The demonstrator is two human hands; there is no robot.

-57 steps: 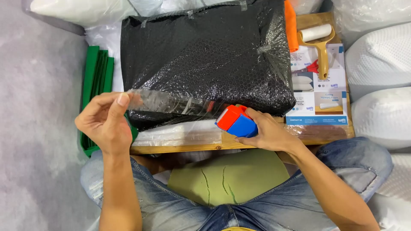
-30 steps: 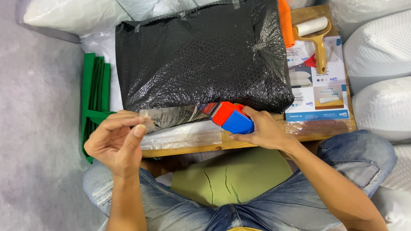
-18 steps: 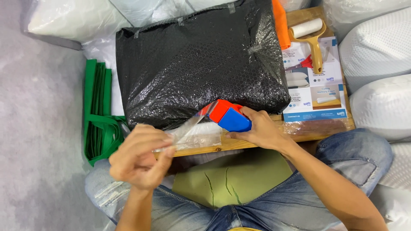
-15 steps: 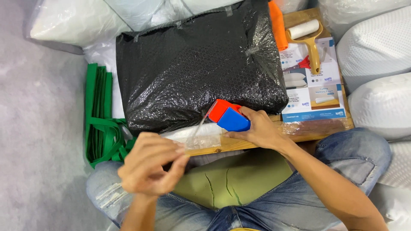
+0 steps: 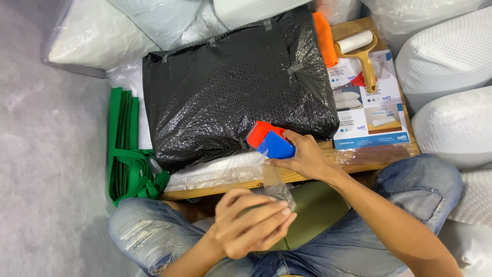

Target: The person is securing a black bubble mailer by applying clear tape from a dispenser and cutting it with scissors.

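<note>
Tape dispenser (image 5: 270, 141) gripped by right hand (image 5: 307, 156); left hand (image 5: 253, 223) pinches clear tape (image 5: 277, 182).

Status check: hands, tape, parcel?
Right hand gripping red-blue tape dispenser. Left hand pinching clear tape strip. Black bubble-wrapped parcel on wooden table, nothing blocking.

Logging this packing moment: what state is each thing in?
Black bubble-wrapped parcel: wrapped, lying on the wooden board.
Tape dispenser: gripped by right hand, against the parcel.
Clear tape strip: pulled out, pinched by left hand.
Lint roller: lying unused.
Green bags: folded, stacked.
</note>
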